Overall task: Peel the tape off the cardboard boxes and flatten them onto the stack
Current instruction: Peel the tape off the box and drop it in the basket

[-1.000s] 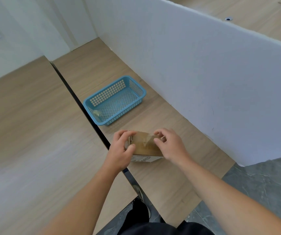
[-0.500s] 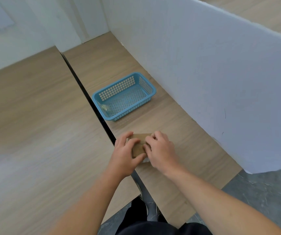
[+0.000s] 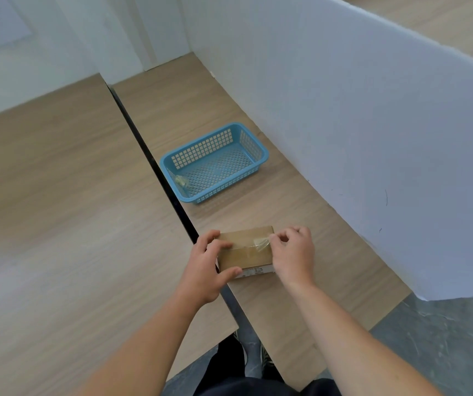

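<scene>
1. The box is lying at the tabletop's left edge.
2. The left hand is grasping the box's left end.
3. The right hand is pinching the tape at its right end.

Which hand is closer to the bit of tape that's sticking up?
Right. The right hand pinches the lifted tape end itself; the left hand grips the cardboard box at its opposite, left end.

A wooden table bears a blue basket and cardboard box.
</scene>
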